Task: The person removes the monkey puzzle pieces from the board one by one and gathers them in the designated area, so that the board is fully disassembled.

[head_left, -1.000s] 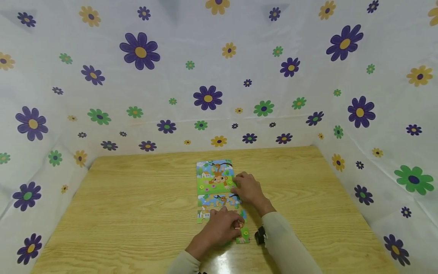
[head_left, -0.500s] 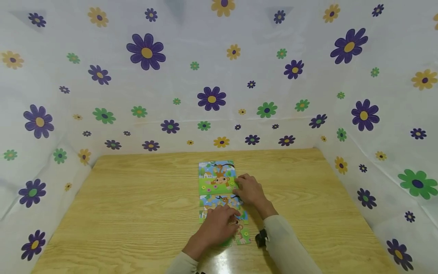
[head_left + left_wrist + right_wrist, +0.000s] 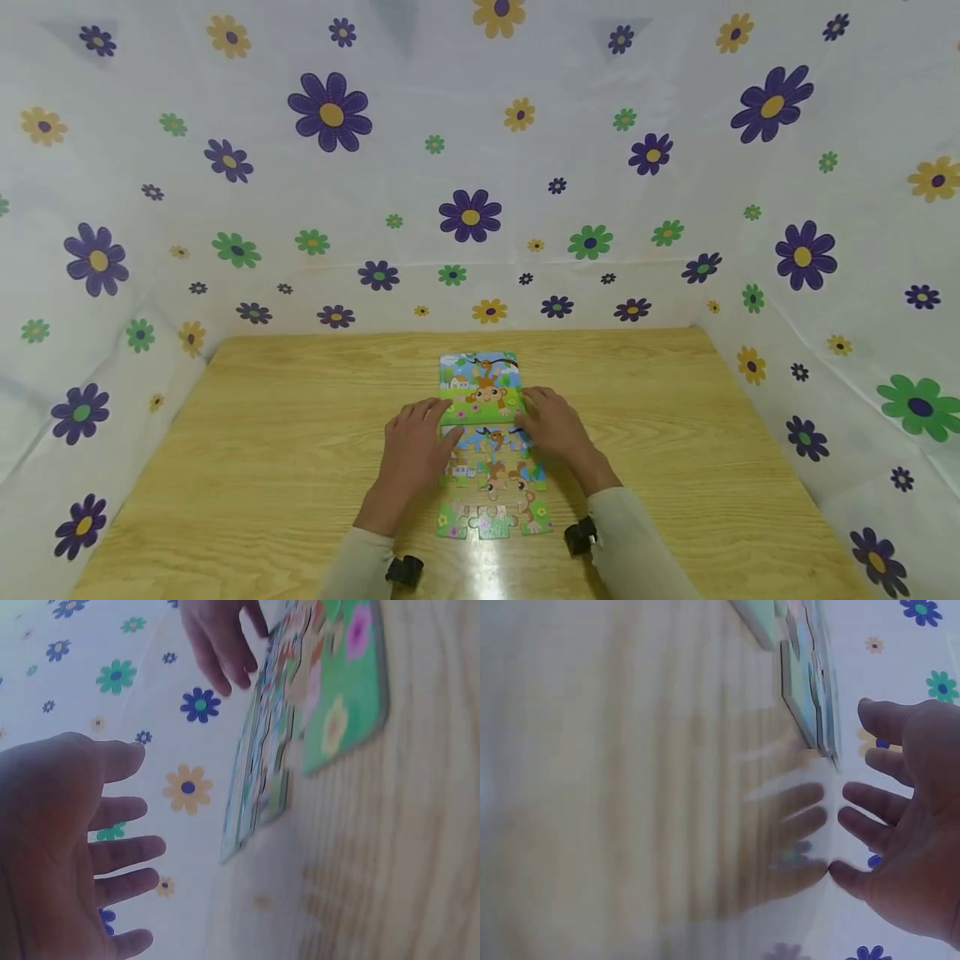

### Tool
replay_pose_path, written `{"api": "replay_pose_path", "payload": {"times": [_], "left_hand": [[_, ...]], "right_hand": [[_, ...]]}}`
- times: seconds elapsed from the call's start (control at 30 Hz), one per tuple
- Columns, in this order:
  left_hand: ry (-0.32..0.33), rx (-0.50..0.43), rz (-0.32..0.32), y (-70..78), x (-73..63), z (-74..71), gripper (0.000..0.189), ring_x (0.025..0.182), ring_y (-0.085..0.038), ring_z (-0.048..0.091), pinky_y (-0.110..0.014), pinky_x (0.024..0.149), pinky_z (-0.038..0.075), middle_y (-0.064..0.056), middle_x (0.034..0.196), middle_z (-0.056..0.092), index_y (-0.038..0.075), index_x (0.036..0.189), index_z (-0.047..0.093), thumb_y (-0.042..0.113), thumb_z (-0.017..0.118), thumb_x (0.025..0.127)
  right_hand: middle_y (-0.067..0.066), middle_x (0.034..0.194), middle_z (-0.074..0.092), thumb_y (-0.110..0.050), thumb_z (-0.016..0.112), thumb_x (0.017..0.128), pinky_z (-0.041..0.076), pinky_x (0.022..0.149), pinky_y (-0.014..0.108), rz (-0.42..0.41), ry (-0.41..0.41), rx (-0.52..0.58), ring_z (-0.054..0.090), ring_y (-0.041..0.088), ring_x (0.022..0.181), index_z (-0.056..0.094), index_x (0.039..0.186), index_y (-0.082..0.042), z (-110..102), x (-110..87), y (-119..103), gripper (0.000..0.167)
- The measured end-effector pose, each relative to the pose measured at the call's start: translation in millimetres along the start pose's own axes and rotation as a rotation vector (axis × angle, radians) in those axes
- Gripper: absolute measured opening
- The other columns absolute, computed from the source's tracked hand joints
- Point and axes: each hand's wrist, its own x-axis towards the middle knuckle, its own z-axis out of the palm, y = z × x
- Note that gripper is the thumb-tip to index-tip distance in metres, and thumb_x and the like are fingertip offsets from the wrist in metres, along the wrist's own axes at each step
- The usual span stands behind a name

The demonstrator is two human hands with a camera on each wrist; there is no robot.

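A picture card (image 3: 468,400) of a hanging monkey lies on the table. Below it, jigsaw pieces of the same scene are laid out in rows, with gaps between some; a bottom-row jigsaw piece (image 3: 494,523) shows grass. At the card's lower left is my left hand (image 3: 414,446), its fingers extended and thumb near the top row; the left wrist view shows nothing in its palm. My right hand (image 3: 557,429) has its fingertips at the card's lower right edge. In the right wrist view its fingers are spread and hold nothing. Both hands cover parts of the rows' sides.
The wooden table (image 3: 300,433) runs back to a white cloth (image 3: 390,175) printed with flowers, which also stands on both sides. Black wrist mounts show under the left sleeve (image 3: 352,567) and right sleeve (image 3: 637,542).
My left hand has left the lower jigsaw pieces and moved up and left beside the card, uncovering the middle and bottom rows. My right hand stays almost in place.
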Motion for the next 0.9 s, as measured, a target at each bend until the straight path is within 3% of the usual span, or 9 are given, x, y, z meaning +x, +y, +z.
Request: {"api": "replay_pose_path", "payload": {"times": [0.2, 0.4, 0.57, 0.9], "left_hand": [[-0.034, 0.027, -0.109, -17.5, 8.2, -8.0, 0.059, 0.142, -0.035, 0.032, -0.068, 0.110, 0.018, -0.009, 0.156, 0.034, 0.023, 0.149, 0.039, 0.052, 0.044, 0.098], [-0.034, 0.054, -0.185, -32.8, 15.8, -6.8, 0.069, 0.149, -0.036, 0.014, -0.073, 0.109, 0.004, -0.010, 0.163, 0.016, 0.023, 0.155, 0.026, 0.061, 0.034, 0.098], [-0.059, 0.081, -0.224, -42.9, 23.3, -5.8, 0.077, 0.151, -0.037, 0.000, -0.075, 0.107, -0.005, -0.010, 0.164, 0.004, 0.024, 0.156, 0.020, 0.070, 0.026, 0.095], [-0.072, 0.068, -0.232, -46.3, 25.0, 2.6, 0.080, 0.150, -0.039, 0.002, -0.076, 0.105, -0.007, -0.012, 0.164, 0.004, 0.025, 0.155, 0.022, 0.073, 0.027, 0.092]], "right_hand": [[0.015, 0.158, 0.027, -0.046, 0.054, 0.096, 0.019, 0.107, 0.072, 0.036, 0.014, -0.105, 0.025, 0.039, 0.145, 0.030, 0.153, -0.018, -3, -8.0, 1, 0.068], [0.010, 0.164, 0.009, -0.062, 0.045, 0.094, 0.009, 0.108, 0.075, 0.057, 0.033, -0.242, 0.007, 0.036, 0.151, 0.018, 0.156, -0.024, -3, -9.4, 1, 0.078], [0.011, 0.164, 0.007, -0.071, 0.042, 0.090, 0.010, 0.107, 0.075, 0.065, 0.046, -0.340, 0.006, 0.037, 0.151, 0.018, 0.156, -0.024, -6, -9.4, 1, 0.085], [0.011, 0.164, 0.009, -0.071, 0.045, 0.088, 0.009, 0.106, 0.076, 0.083, 0.065, -0.304, 0.008, 0.038, 0.150, 0.016, 0.157, -0.023, -7, -13.4, 3, 0.088]]}}
